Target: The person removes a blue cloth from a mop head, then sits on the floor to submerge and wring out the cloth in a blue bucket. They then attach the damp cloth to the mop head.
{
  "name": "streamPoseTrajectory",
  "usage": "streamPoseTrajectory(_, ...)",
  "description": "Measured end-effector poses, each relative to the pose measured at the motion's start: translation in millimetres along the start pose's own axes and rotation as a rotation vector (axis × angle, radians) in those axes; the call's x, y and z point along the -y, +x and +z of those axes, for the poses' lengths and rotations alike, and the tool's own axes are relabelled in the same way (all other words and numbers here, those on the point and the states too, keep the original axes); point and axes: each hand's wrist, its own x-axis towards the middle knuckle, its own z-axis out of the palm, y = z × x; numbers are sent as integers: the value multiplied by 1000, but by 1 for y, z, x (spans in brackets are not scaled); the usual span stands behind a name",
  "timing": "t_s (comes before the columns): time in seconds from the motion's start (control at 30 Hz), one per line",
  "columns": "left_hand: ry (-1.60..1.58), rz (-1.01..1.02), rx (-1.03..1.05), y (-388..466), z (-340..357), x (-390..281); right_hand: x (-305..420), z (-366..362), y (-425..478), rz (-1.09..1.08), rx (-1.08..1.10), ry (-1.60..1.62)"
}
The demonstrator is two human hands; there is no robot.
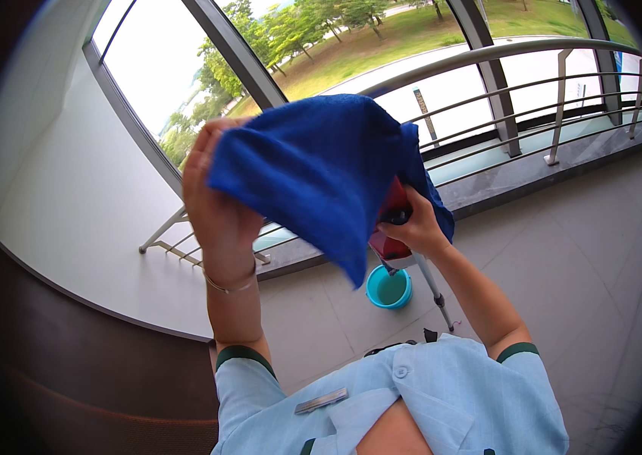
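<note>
A blue cloth (309,153), blurred at its lower edge, is spread in the air before me. My left hand (213,187) is raised at the cloth's left edge and grips it there; the cloth covers some of the fingers. On the other side, my right hand (420,224) grips a red plastic head (392,244) with a dark round part, partly hidden under the cloth. More of the cloth hangs down behind my right hand. Below the red head, a grey telescopic pole (434,293) slants down toward the floor; how the two join is hidden.
A turquoise bucket (380,298) holding liquid stands on the tiled floor (548,250). A metal railing (497,54) runs before tall windows with dark frames (238,51). At left are a white wall (99,199) and a dark brown panel (88,347).
</note>
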Motion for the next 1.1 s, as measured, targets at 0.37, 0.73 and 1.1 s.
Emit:
streamPoseTrajectory(0.37,328,85,496,1,7,-28,6,7,0,25,103,149)
streamPoseTrajectory(0.73,1636,304,302,-33,4,57,-2,17,-6,-96,14,12)
streamPoseTrajectory(1.1,1739,482,173,-40,-1,67,7,21,-15,-97,-61,-120)
